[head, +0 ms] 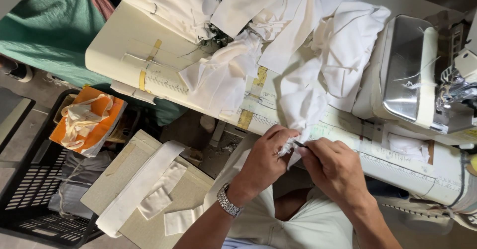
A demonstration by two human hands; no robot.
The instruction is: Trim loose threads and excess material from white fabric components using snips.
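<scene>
My left hand [266, 157], with a metal watch on its wrist, pinches the lower end of a white cloth piece [303, 105] that hangs down from the cream sewing table [124, 40]. My right hand [335, 167] is closed on a small dark thin tool [299, 143], whose tip touches the cloth right beside my left fingers. Both hands are at the table's near edge, above my lap.
Several white fabric pieces [223, 75] lie heaped on the table. A sewing machine [422, 70] stands at the right. A board with white strips [149, 184] sits low at the left, beside a black crate [35, 179] and an orange bag [89, 120].
</scene>
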